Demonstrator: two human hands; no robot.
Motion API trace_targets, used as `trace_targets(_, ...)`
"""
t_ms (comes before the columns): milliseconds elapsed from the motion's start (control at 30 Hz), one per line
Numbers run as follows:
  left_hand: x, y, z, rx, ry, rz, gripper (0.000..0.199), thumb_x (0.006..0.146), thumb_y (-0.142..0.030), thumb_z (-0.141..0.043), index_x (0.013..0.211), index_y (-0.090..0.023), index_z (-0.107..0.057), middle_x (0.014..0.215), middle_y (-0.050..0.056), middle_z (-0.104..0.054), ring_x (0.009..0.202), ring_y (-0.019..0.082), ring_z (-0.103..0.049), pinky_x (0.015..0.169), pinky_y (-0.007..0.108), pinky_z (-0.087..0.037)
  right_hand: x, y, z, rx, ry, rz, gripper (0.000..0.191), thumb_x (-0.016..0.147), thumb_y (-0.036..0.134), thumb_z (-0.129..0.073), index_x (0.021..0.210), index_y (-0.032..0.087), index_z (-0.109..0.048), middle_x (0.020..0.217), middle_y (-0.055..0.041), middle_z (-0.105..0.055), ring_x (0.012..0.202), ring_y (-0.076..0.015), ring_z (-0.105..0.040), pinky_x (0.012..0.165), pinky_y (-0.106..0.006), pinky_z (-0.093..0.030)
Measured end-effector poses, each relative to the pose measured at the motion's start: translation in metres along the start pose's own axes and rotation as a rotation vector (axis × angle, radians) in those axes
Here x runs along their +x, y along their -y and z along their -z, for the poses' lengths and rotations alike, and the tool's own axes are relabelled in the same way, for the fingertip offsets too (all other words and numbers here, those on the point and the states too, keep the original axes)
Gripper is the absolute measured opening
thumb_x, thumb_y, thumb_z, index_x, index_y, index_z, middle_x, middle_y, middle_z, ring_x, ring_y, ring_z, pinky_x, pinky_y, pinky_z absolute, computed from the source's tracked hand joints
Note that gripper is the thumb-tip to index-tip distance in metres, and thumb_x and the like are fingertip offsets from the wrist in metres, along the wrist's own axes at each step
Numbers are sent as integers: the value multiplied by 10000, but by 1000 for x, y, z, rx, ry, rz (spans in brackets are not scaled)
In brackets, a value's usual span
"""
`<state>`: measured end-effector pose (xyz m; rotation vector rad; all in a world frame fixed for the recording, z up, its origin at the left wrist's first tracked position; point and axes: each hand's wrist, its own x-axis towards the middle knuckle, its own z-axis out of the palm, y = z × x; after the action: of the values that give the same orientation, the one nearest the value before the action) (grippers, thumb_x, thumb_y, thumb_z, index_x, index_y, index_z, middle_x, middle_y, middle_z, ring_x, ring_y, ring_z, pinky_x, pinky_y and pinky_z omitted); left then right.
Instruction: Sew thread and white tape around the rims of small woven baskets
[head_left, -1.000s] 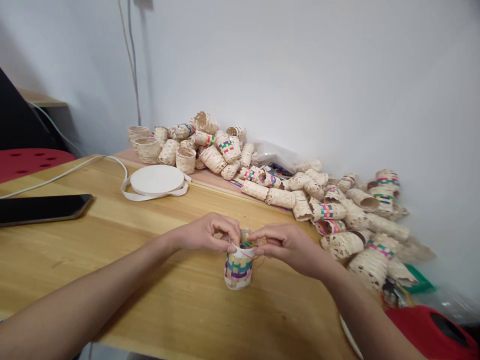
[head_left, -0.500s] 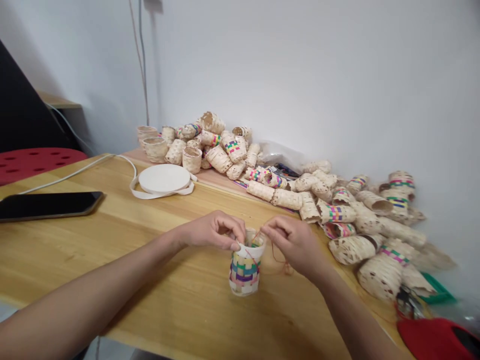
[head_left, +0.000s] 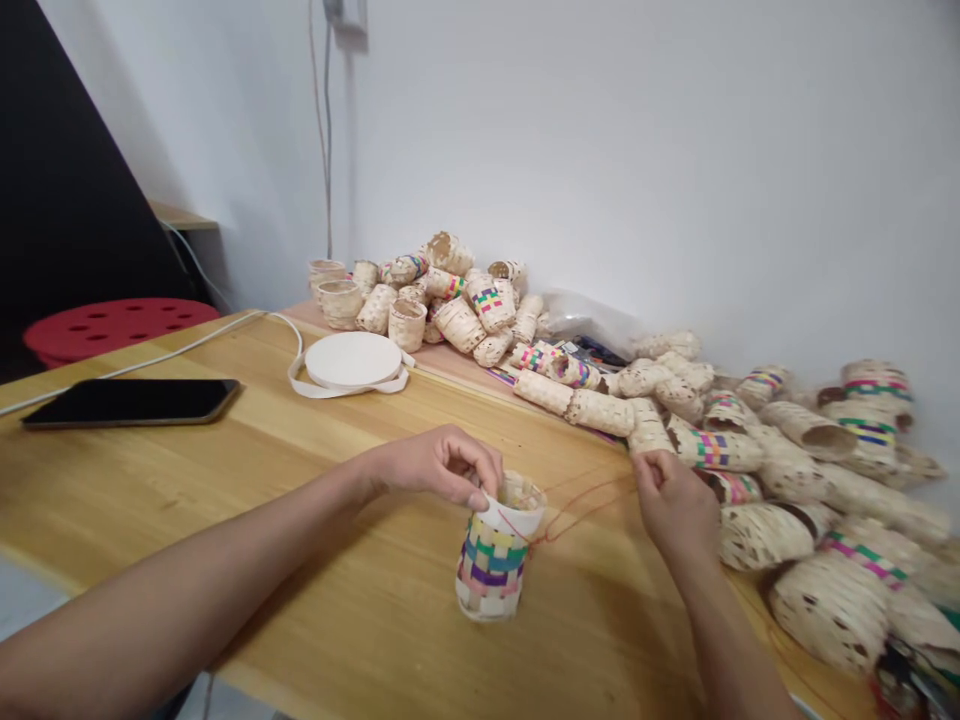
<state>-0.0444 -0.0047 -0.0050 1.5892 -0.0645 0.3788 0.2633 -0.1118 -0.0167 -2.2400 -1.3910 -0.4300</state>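
A small woven basket with green, blue, purple and pink strips stands on the wooden table, tilted slightly. A white band runs round its rim. My left hand pinches the rim at its left side, thumb outside and fingers reaching toward the inside. Red thread crosses the band and stretches in loops from the basket to the right. My right hand is closed on the thread, well away from the basket; whether a needle is in its fingertips cannot be made out.
Many woven baskets lie heaped along the wall from back left to right. A roll of white tape and a black phone with a white cable rest on the table. A red stool stands behind.
My right hand has moved right, away from the basket rim, drawing the red thread out into long loops. My left hand keeps its pinch on the rim. The view has shifted left.
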Motion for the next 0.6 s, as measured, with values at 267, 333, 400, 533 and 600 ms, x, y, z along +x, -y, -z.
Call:
trace_targets(267,-6,-1,13,-206,-131,-19,249,630,-317,-821,662,-111,-685,683,34,-584,638,119,-511,621,248,-411,13,-45,5,-147,-30,-349,276,839,392,-515,805,188,-698,620,-75,-594,442,-167,-411,453,-283,-271)
trace_targets(333,-10,-1,21,-285,-201,-51,260,590,-310,-831,631,-114,-667,668,30,-575,626,126,-527,610,250,-422,14,-55,10,-135,-52,-383,267,814,395,-525,772,199,-701,571,-60,-553,400,-154,-355,429,-291,-271)
trace_targets(400,-15,0,30,-326,-264,-89,277,560,-319,-838,620,-124,-650,665,16,-562,625,126,-540,606,241,-428,15,-65,15,-95,-87,-385,251,788,425,-540,724,237,-693,558,-54,-531,373,-147,-320,415,-308,-281)
trace_targets(533,-22,2,44,-315,-333,-126,299,555,-342,-837,615,-131,-634,666,3,-548,624,113,-536,599,221,-419,19,-62,19,-70,-114,-409,216,770,425,-542,728,284,-700,622,-86,-578,387,-167,-355,436,-336,-292)
trace_targets(600,-22,5,45,-309,-320,-103,276,568,-321,-835,635,-126,-652,687,13,-566,626,113,-540,592,220,-412,15,-40,18,0,-94,-338,263,759,419,-547,864,264,-732,678,-91,-614,442,-196,-423,471,-339,-311)
